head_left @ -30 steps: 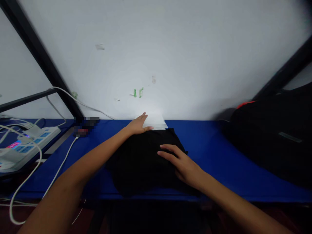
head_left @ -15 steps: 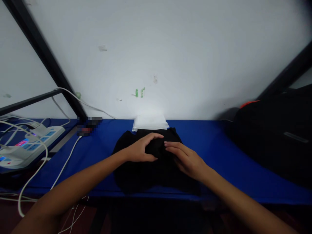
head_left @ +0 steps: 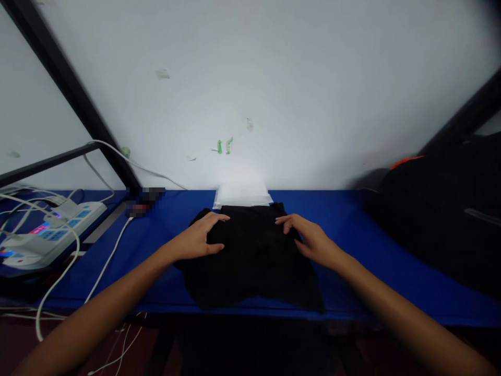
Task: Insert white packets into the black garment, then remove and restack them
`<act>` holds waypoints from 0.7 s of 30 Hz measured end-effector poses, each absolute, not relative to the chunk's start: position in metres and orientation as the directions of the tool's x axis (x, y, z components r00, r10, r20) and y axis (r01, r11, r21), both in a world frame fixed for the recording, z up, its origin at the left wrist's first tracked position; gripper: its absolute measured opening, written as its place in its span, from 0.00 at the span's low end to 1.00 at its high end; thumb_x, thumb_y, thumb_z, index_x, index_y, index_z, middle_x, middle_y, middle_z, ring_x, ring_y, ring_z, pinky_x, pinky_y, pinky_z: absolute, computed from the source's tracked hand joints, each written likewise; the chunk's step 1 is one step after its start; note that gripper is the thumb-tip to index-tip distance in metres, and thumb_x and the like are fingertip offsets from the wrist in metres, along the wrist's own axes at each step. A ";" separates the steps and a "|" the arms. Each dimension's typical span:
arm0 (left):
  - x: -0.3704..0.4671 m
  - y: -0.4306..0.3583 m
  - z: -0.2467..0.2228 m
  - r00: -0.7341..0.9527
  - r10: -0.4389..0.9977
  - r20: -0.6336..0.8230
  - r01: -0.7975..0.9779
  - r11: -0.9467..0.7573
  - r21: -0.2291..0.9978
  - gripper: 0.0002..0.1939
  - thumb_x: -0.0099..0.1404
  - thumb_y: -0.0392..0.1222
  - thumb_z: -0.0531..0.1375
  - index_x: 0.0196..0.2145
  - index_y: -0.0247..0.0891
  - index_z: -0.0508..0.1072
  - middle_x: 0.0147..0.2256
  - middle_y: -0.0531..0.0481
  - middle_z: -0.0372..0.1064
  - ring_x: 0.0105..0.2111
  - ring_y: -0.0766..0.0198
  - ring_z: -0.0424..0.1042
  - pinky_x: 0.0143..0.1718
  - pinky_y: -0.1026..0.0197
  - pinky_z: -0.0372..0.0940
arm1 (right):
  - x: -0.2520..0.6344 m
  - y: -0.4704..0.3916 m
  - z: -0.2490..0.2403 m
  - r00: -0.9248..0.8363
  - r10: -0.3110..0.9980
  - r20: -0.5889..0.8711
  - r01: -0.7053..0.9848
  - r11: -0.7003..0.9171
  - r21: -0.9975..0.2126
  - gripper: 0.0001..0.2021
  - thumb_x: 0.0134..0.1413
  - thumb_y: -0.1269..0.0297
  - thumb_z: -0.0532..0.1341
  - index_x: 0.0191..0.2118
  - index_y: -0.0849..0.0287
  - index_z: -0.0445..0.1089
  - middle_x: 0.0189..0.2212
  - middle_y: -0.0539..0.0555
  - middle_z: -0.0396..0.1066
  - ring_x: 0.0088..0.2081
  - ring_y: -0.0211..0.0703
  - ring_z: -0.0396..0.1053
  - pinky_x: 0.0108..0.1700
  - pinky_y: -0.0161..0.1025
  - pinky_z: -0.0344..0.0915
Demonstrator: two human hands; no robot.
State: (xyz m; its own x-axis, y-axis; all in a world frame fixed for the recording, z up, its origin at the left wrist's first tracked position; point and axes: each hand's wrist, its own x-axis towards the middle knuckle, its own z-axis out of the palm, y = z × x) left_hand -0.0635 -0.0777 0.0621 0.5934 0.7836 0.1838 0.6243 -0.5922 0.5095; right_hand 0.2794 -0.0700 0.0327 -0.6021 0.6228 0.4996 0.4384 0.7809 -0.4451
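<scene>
A black cloth [head_left: 254, 261], perhaps a garment, lies spread on the blue table top in front of me. Its exact kind is hard to make out in the dark folds. Over its left part rests my left hand [head_left: 199, 237], thumb and fingers apart with nothing between them. My right hand [head_left: 309, 237] is at the cloth's right edge, fingers loosely bent and spread, holding nothing visible. Just behind the cloth's far edge lies a white flat packet [head_left: 242, 196], against the wall.
To the left, a white power strip [head_left: 58, 235] sits among tangled white cables [head_left: 113, 250]. A blurred-out dark item [head_left: 144, 201] lies near the black frame post [head_left: 78, 99]. On the right, a large black bag [head_left: 442, 219] stands on the blue table [head_left: 344, 250].
My hands have moved apart from the cloth's middle, the left one leftward and the right one slightly rightward. The cloth between them now lies flatter.
</scene>
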 end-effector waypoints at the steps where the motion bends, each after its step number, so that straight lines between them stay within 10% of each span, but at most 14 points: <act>1: -0.065 -0.076 0.061 0.552 0.810 0.197 0.651 -0.566 0.506 0.28 0.61 0.42 0.61 0.58 0.42 0.61 0.55 0.42 0.64 0.54 0.52 0.66 0.57 0.46 0.61 | 0.282 -0.067 0.033 -0.597 0.633 0.493 0.436 0.772 -0.463 0.15 0.46 0.81 0.51 0.38 0.55 0.60 0.48 0.59 0.70 0.52 0.48 0.69 0.49 0.50 0.69; 12: -0.111 -0.044 0.053 0.399 0.883 0.247 0.511 -0.438 0.740 0.07 0.55 0.39 0.57 0.33 0.39 0.73 0.37 0.48 0.73 0.40 0.57 0.72 0.46 0.52 0.66 | 0.308 -0.054 0.024 -0.654 0.643 0.399 0.470 0.758 -0.452 0.14 0.46 0.81 0.51 0.37 0.56 0.62 0.48 0.59 0.71 0.52 0.47 0.69 0.50 0.50 0.69; 21: -0.142 -0.027 0.068 0.123 0.948 0.295 0.512 -0.315 0.799 0.13 0.60 0.48 0.57 0.37 0.37 0.73 0.39 0.46 0.74 0.40 0.57 0.72 0.47 0.50 0.66 | 0.309 -0.056 0.042 -0.689 0.651 0.318 0.469 0.735 -0.490 0.10 0.60 0.71 0.52 0.43 0.55 0.68 0.48 0.57 0.72 0.53 0.47 0.70 0.52 0.50 0.69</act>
State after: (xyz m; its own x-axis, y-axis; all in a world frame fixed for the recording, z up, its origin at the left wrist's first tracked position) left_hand -0.1420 -0.0268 0.0678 0.1232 0.9477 0.2945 0.5119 -0.3150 0.7992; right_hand 0.3090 -0.0562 0.0425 -0.6892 0.6512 0.3176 0.4688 0.7350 -0.4899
